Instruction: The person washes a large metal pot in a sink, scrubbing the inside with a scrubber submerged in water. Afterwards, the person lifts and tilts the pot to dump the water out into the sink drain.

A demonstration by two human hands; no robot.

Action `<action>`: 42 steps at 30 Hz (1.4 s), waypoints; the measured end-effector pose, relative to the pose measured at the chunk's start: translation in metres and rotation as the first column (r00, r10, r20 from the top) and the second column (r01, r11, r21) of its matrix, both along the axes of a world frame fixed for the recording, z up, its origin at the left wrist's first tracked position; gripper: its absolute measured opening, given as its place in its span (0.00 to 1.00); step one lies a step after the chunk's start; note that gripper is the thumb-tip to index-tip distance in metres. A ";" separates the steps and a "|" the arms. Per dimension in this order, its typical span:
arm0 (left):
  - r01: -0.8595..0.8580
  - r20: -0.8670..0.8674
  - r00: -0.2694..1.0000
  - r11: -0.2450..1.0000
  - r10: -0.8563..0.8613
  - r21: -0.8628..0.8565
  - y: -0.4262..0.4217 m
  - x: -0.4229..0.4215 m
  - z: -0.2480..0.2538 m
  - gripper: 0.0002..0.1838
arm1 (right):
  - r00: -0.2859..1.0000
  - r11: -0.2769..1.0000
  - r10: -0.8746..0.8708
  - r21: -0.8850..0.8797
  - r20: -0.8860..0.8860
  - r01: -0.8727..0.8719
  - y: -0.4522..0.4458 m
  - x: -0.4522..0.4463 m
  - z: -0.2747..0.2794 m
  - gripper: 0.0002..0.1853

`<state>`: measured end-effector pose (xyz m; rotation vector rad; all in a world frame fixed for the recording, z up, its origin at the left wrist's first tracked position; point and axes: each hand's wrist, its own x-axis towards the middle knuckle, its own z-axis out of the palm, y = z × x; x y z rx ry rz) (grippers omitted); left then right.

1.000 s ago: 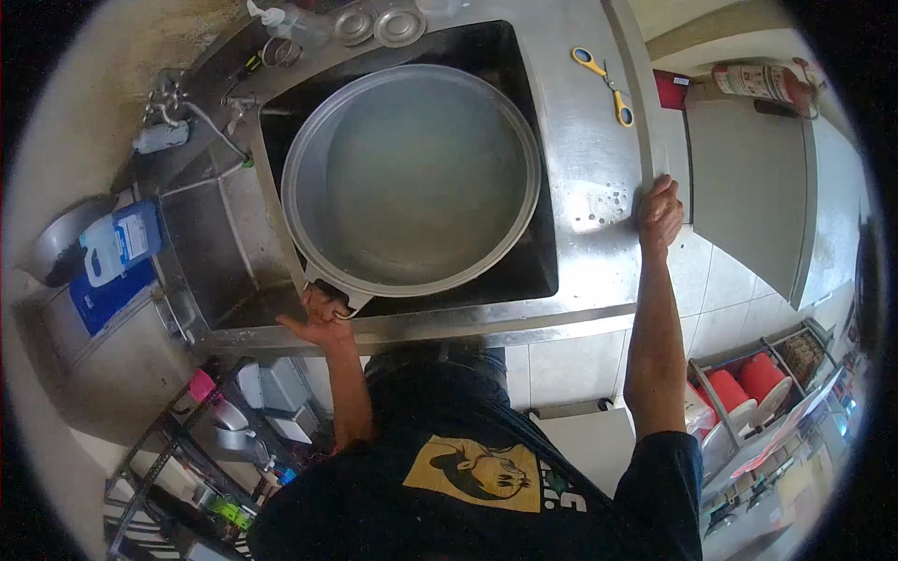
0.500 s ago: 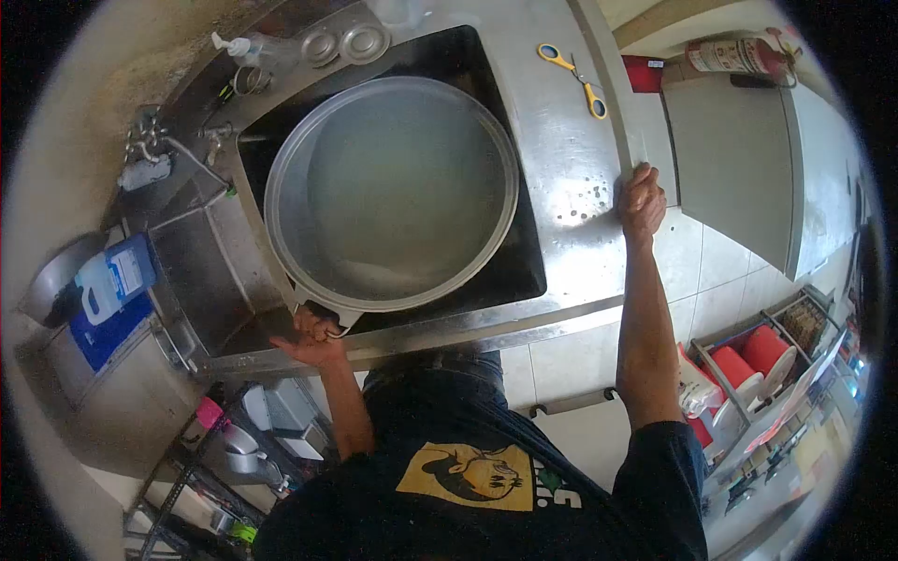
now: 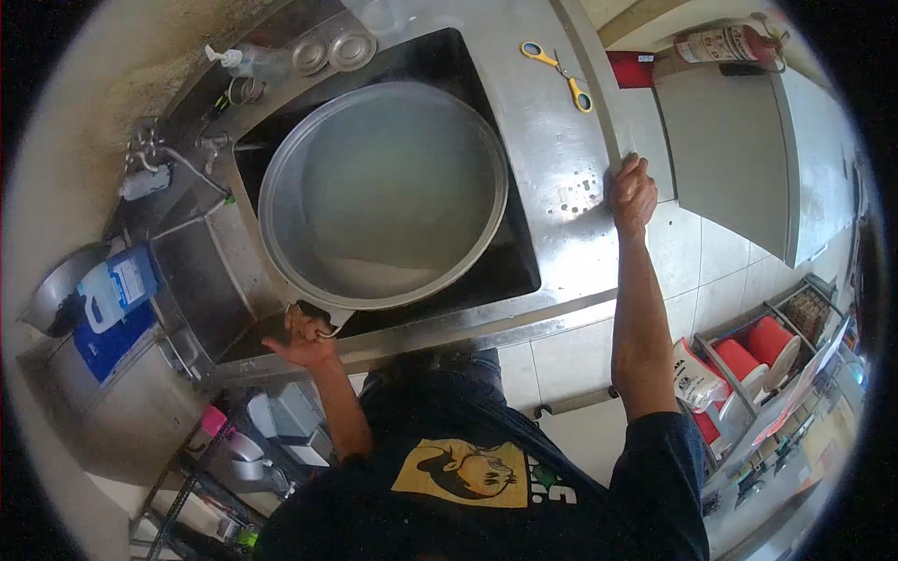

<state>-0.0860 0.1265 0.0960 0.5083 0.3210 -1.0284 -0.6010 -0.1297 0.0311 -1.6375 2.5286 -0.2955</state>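
Left hand (image 3: 309, 335) palm up, right hand (image 3: 633, 194) curled, 2 forearms bare.

Yellow scissors (image 3: 557, 77) lie near the desk's (image 3: 552, 154) right edge. A soap bottle (image 3: 257, 64) stands near its top left corner.

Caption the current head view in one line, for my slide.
Left hand at the handle of a large round pot in the sink, right hand on the counter's edge.

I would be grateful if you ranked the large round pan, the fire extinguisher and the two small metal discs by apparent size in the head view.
1. Large round pan
2. Fire extinguisher
3. Left disc and right disc: too alike to rank.
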 end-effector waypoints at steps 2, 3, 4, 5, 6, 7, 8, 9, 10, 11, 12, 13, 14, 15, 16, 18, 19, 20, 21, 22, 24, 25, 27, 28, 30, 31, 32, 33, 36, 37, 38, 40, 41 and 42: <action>0.057 0.030 0.998 0.997 -0.056 -0.047 0.007 0.009 -0.009 0.38 | 1.000 1.000 -0.013 0.014 -0.013 0.014 0.000 0.004 0.003 0.21; 0.119 0.054 0.992 0.988 -0.114 -0.098 0.008 0.014 -0.014 0.39 | 1.000 1.000 -0.015 0.025 -0.001 0.015 0.001 0.004 0.004 0.21; 0.124 0.055 0.991 0.987 -0.119 -0.099 0.001 0.009 -0.008 0.39 | 1.000 0.999 -0.017 0.034 0.008 0.017 0.000 0.002 0.005 0.22; 0.064 -0.008 0.998 0.993 -0.065 -0.096 -0.008 -0.001 0.003 0.39 | 1.000 0.999 -0.020 0.035 0.009 0.020 0.000 0.001 0.005 0.22; 0.003 -0.069 0.998 0.996 -0.009 -0.088 -0.012 -0.005 0.010 0.40 | 1.000 0.999 -0.022 0.042 0.011 0.021 0.000 0.000 0.004 0.22; 0.005 -0.064 0.998 0.996 -0.010 -0.085 -0.011 -0.002 0.008 0.40 | 1.000 0.999 -0.021 0.049 0.016 0.020 0.000 0.001 0.004 0.22; 0.045 -0.042 0.998 0.992 -0.050 -0.116 -0.008 0.003 0.005 0.39 | 1.000 0.998 -0.022 0.053 0.022 0.021 0.000 0.003 0.004 0.22; 0.089 -0.020 0.995 0.985 -0.093 -0.150 -0.007 0.007 0.003 0.39 | 0.999 0.997 -0.039 0.072 0.026 0.037 -0.001 0.004 0.005 0.22; 0.097 -0.020 0.995 0.983 -0.101 -0.155 -0.011 0.007 0.005 0.39 | 0.998 0.995 -0.061 0.086 0.027 0.058 -0.002 0.003 0.007 0.21; 0.070 -0.027 0.997 0.993 -0.073 -0.100 -0.012 0.005 0.008 0.40 | 0.997 0.994 -0.069 0.083 0.024 0.067 -0.001 0.003 0.008 0.21; 0.042 -0.034 0.998 0.998 -0.044 -0.045 -0.012 0.002 0.011 0.40 | 0.998 0.996 -0.055 0.067 0.029 0.053 -0.001 0.004 0.010 0.21; 0.051 -0.040 0.998 0.998 -0.053 -0.049 -0.014 0.001 0.013 0.40 | 0.999 0.998 -0.042 0.052 0.033 0.040 0.000 0.005 0.013 0.21; 0.057 -0.058 0.997 0.997 -0.060 -0.051 -0.016 0.000 0.015 0.38 | 0.998 0.997 -0.053 0.050 0.026 0.052 -0.001 0.005 0.012 0.21; 0.064 -0.076 0.995 0.997 -0.068 -0.052 -0.016 -0.001 0.016 0.36 | 0.997 0.996 -0.067 0.068 0.032 0.065 -0.002 0.003 0.010 0.20; 0.077 -0.085 0.993 0.996 -0.081 -0.052 -0.015 -0.002 0.017 0.36 | 0.996 0.993 -0.082 0.088 0.038 0.079 -0.001 0.003 0.010 0.19; 0.072 -0.061 0.995 0.996 -0.074 -0.044 -0.016 -0.003 0.018 0.37 | 0.995 0.992 -0.103 0.072 0.018 0.101 -0.001 0.002 0.011 0.19; 0.083 -0.066 0.994 0.995 -0.086 -0.052 -0.015 0.001 0.014 0.37 | 0.995 0.993 -0.100 0.065 0.006 0.099 -0.001 0.000 0.004 0.19; 0.120 -0.035 0.992 0.989 -0.123 -0.087 -0.011 0.005 0.010 0.38 | 0.995 0.993 -0.096 0.063 -0.005 0.097 -0.002 -0.001 0.001 0.20; 0.158 -0.005 0.987 0.980 -0.160 -0.117 -0.008 0.010 0.005 0.38 | 0.995 0.992 -0.093 0.086 0.025 0.091 -0.002 -0.004 0.000 0.20; 0.170 -0.010 0.985 0.979 -0.172 -0.115 -0.013 0.007 0.008 0.38 | 0.994 0.991 -0.106 0.089 0.020 0.103 -0.002 -0.002 0.004 0.20; 0.070 -0.068 0.995 0.997 -0.071 -0.015 -0.018 0.000 0.020 0.39 | 0.987 0.985 -0.132 0.120 0.091 0.121 -0.001 0.001 0.012 0.20; 0.077 -0.071 0.994 0.997 -0.077 -0.008 -0.017 0.001 0.019 0.39 | 0.991 0.989 -0.109 0.107 0.075 0.101 -0.001 -0.002 0.008 0.20; 0.073 -0.067 0.995 0.997 -0.073 0.007 -0.017 0.005 0.017 0.39 | 0.992 0.988 -0.114 0.113 0.056 0.107 -0.001 -0.005 0.004 0.21; 0.075 -0.066 0.995 0.997 -0.074 0.009 -0.015 0.006 0.016 0.39 | 0.993 0.987 -0.111 0.118 0.044 0.106 -0.001 -0.004 0.003 0.21; 0.095 -0.004 0.995 0.995 -0.095 0.028 -0.013 0.010 0.014 0.37 | 0.991 0.985 -0.124 0.129 0.039 0.118 -0.001 -0.003 0.006 0.21; 0.091 0.001 0.996 0.995 -0.091 0.027 -0.016 0.007 0.017 0.37 | 0.991 0.982 -0.133 0.138 0.033 0.127 -0.002 -0.001 0.007 0.21; 0.099 -0.004 0.995 0.994 -0.099 0.041 -0.018 0.003 0.021 0.39 | 0.991 0.983 -0.127 0.139 0.040 0.120 -0.002 0.000 0.008 0.21; 0.107 -0.009 0.994 0.993 -0.106 0.053 -0.020 0.002 0.024 0.41 | 0.992 0.983 -0.122 0.139 0.034 0.117 -0.002 0.000 0.009 0.21; 0.039 -0.001 0.999 0.994 -0.039 0.102 -0.020 0.008 0.021 0.41 | 0.989 0.978 -0.140 0.161 0.051 0.130 -0.002 -0.003 0.004 0.21; 0.034 0.004 0.999 0.994 -0.035 0.100 -0.022 0.009 0.023 0.41 | 0.991 0.982 -0.129 0.147 0.044 0.122 -0.002 -0.003 0.004 0.22; 0.052 0.009 0.999 0.994 -0.053 0.100 -0.024 0.009 0.025 0.40 | 0.992 0.985 -0.121 0.132 0.036 0.115 -0.001 -0.001 0.005 0.22; 0.068 0.016 0.997 0.993 -0.070 0.095 -0.026 0.007 0.028 0.40 | 0.992 0.985 -0.115 0.132 0.057 0.107 -0.002 -0.002 0.005 0.22; 0.084 0.002 0.996 0.993 -0.085 0.085 -0.026 0.007 0.030 0.40 | 0.993 0.989 -0.108 0.112 0.056 0.101 0.000 -0.003 0.001 0.21; 0.102 -0.015 0.995 0.992 -0.101 0.073 -0.028 0.007 0.031 0.40 | 0.993 0.991 -0.102 0.089 0.053 0.097 -0.001 -0.004 -0.001 0.20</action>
